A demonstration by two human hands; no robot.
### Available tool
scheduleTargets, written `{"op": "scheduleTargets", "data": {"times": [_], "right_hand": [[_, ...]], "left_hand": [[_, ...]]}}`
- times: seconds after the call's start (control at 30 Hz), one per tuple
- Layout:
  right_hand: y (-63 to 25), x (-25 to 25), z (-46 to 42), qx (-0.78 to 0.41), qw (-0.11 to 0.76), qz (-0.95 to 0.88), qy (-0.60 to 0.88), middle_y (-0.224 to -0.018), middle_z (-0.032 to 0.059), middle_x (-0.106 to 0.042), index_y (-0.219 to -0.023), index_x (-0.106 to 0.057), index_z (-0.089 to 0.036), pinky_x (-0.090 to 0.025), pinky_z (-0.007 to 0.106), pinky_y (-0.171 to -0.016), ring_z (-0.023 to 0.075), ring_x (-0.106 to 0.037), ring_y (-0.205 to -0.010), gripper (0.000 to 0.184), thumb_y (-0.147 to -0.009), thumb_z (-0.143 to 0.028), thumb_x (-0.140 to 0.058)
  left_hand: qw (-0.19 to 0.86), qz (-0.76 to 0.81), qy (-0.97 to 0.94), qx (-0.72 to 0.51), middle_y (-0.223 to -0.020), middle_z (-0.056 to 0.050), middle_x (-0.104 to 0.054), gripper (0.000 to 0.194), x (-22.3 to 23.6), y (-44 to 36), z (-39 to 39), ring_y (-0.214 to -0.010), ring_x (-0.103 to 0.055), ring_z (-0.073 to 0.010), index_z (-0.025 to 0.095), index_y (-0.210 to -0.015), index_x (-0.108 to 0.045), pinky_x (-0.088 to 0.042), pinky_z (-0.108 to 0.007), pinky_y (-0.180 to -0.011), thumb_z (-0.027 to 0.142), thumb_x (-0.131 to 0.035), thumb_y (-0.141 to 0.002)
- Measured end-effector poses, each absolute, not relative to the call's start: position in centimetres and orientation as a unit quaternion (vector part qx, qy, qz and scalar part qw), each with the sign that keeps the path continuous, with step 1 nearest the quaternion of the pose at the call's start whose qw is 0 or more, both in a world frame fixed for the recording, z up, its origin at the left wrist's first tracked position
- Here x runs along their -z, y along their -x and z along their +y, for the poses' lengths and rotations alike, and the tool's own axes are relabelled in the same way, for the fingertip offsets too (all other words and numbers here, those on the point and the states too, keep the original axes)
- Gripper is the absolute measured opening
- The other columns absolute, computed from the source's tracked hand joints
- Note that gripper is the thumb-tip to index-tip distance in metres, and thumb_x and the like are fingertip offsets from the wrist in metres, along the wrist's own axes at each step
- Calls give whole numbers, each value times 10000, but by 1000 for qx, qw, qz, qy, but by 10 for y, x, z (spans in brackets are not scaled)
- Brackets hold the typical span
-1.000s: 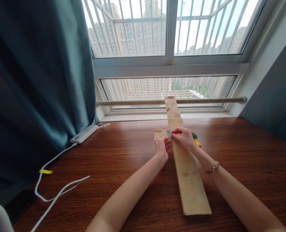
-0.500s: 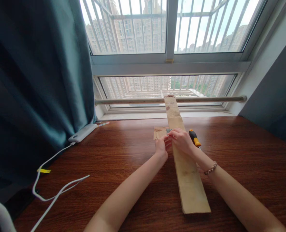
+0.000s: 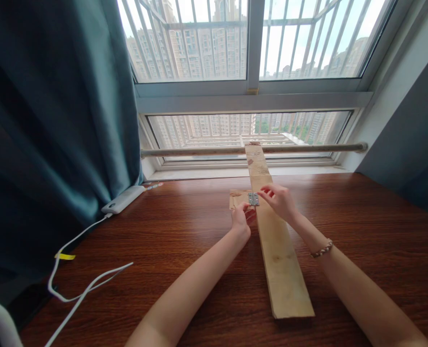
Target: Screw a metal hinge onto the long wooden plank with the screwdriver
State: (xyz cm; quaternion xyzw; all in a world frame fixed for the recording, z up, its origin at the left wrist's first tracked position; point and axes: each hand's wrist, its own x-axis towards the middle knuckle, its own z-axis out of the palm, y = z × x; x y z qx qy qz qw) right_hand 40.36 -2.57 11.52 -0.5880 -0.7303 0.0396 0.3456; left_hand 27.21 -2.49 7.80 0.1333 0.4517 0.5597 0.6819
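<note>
A long pale wooden plank (image 3: 281,270) lies on the dark wooden table (image 3: 185,231), its far end resting against the window rail (image 3: 199,152). A small wooden piece (image 3: 236,196) lies against the plank's left edge, and a small metal hinge (image 3: 253,199) spans the joint between them. My left hand (image 3: 241,220) is closed in a pinch at the hinge's lower left corner. My right hand (image 3: 279,201) hovers over the plank just right of the hinge, thumb and forefinger pinched together; what they hold is too small to make out.
A white power bank (image 3: 123,200) lies at the foot of the teal curtain (image 3: 55,120), with white cables (image 3: 84,289) and a yellow tag (image 3: 65,256) trailing toward the table's front left. A barred window fills the back.
My right hand has lifted off the hinge and moved slightly right, uncovering it. The orange and black screwdriver seen beside the plank is now hidden behind that hand.
</note>
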Motion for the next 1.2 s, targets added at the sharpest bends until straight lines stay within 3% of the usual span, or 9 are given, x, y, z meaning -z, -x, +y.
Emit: {"op": "scheduleTargets", "data": {"times": [0.13,0.3,0.53,0.73,0.83,0.93,1.03,1.1,1.2], "right_hand": [[-441,-126,-21,-29,167,-624,763,-880,131,-695,-833,-659,-151,-443,285,-686,246,-653,-841,257,-851,-373,-532],[-470,-111,-16,-101,-19,-559,823,-1076,194,-655,-1042,-642,-131,-494,338,-720,317,-632,-1005,413,-736,-407,-663],[-476,-90,-10,-147,-26,-560,815,-1039,196,-668,-1011,-648,-97,-513,330,-686,310,-654,-954,420,-654,-310,-706],[-498,-100,-5,-138,18,-571,809,-804,188,-688,-760,-675,-74,-479,280,-583,294,-666,-808,283,-694,-347,-645],[-513,-125,-11,-155,108,-565,803,-616,131,-645,-676,-649,-92,-453,248,-524,214,-637,-643,338,-789,-388,-534],[-515,-151,-26,-253,373,-525,722,-592,97,-620,-744,-621,-95,-409,219,-427,139,-557,-508,273,-789,-341,-513],[-498,-168,-41,-323,576,-472,584,-727,104,-662,-816,-598,-112,-455,209,-455,129,-579,-554,226,-737,-322,-574],[-480,-171,-47,-331,637,-452,530,-737,84,-668,-799,-597,-128,-487,211,-495,124,-592,-567,224,-696,-323,-628],[-457,-169,-51,-328,660,-449,505,-628,38,-644,-725,-604,-129,-478,212,-476,104,-564,-498,226,-635,-315,-696]], "left_hand": [[682,455,-121,-560,-540,16,-560,73,-79,-272,-24,-457,-549,-107,163,-617,-506,-421,-234,-498,131,-570,-634],[690,450,-118,-554,-520,10,-547,83,-83,-272,-26,-456,-546,-106,158,-593,-499,-423,-235,-507,123,-546,-653],[690,449,-110,-557,-532,6,-543,54,-84,-272,-27,-452,-546,-124,159,-617,-512,-412,-248,-498,125,-548,-638],[687,451,-118,-558,-577,5,-560,39,-79,-272,-23,-447,-541,-118,165,-643,-521,-418,-251,-487,154,-558,-649],[682,457,-125,-556,-592,6,-576,62,-78,-273,-22,-454,-551,-121,161,-663,-540,-418,-251,-477,143,-588,-629],[680,457,-128,-559,-609,2,-589,62,-77,-273,-22,-469,-559,-116,156,-660,-548,-427,-250,-484,138,-597,-628],[679,455,-129,-561,-614,4,-588,55,-75,-273,-22,-472,-554,-105,154,-638,-546,-435,-248,-498,130,-595,-629],[679,454,-131,-562,-617,2,-589,57,-76,-273,-23,-476,-556,-106,153,-631,-547,-434,-249,-501,127,-599,-628],[681,450,-132,-563,-626,-9,-599,66,-77,-273,-24,-488,-569,-116,150,-637,-545,-433,-252,-505,124,-605,-628]]}}
